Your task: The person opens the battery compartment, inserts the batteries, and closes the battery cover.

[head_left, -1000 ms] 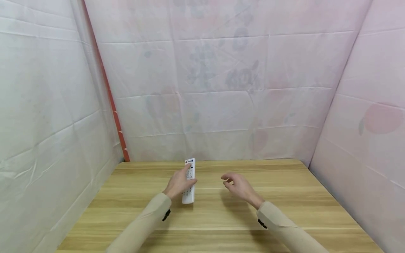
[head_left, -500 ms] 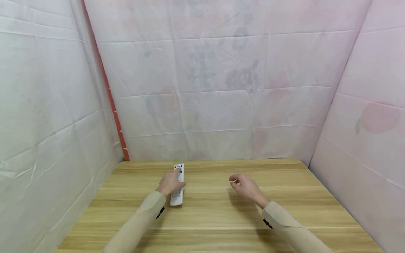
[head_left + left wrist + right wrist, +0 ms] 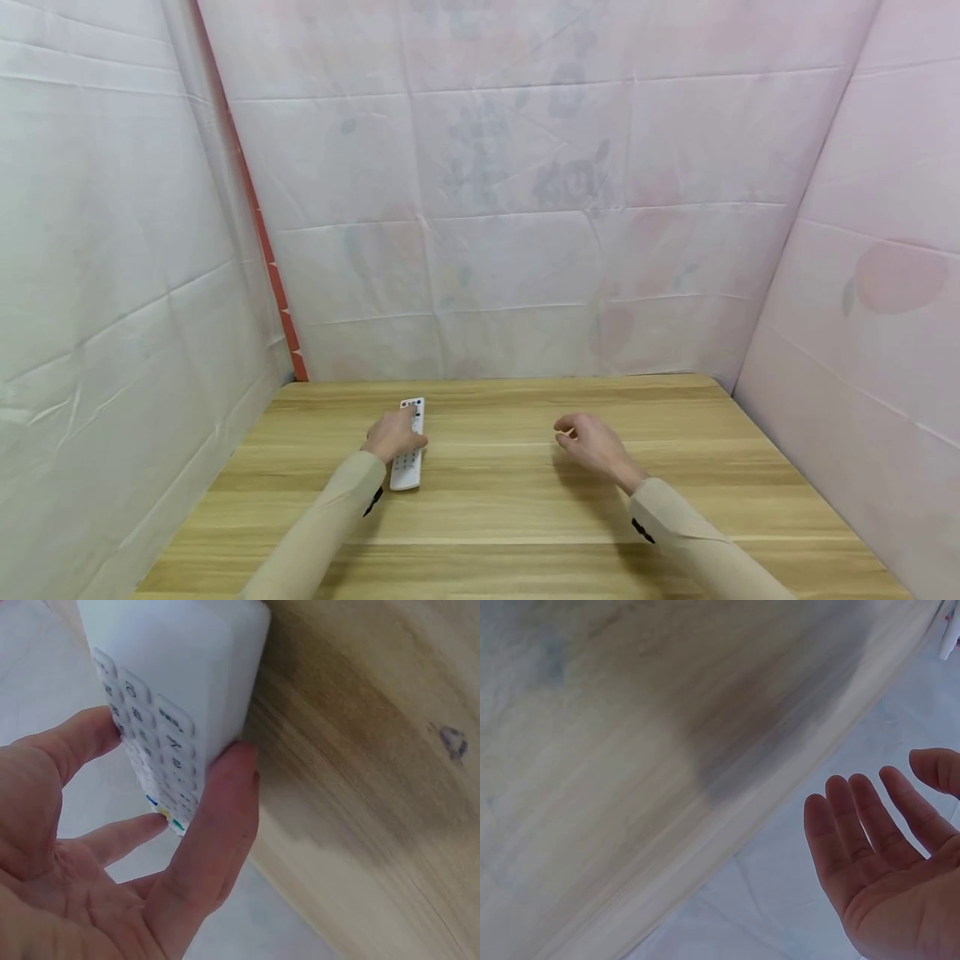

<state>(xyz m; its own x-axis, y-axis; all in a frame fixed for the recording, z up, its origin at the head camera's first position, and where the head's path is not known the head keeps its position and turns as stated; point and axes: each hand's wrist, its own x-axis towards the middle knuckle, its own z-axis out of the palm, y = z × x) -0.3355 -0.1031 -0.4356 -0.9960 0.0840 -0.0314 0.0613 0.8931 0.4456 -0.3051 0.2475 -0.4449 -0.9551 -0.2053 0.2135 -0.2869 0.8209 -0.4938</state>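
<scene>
A long white remote control (image 3: pixel 407 472) with rows of buttons lies lengthwise away from me, left of the table's middle. My left hand (image 3: pixel 390 435) grips it from above by its long sides, thumb on the right edge. In the left wrist view, the thumb and fingers pinch the remote's sides (image 3: pixel 165 645), and the index finger reaches along the buttoned face. Whether its underside touches the table cannot be told. Over the right half of the table hovers my right hand (image 3: pixel 596 446), holding nothing. Its fingers (image 3: pixel 851 825) are loosely bent in the right wrist view.
The wood-grain table (image 3: pixel 495 508) reaches back to a pale printed cloth wall (image 3: pixel 510 267). Similar cloth hangs at the left and right sides. A red strip (image 3: pixel 262 225) runs down the back left corner.
My left hand has carried the remote control to the left and slightly toward me, and lower. My right hand has drifted a little to the right, still holding nothing.
</scene>
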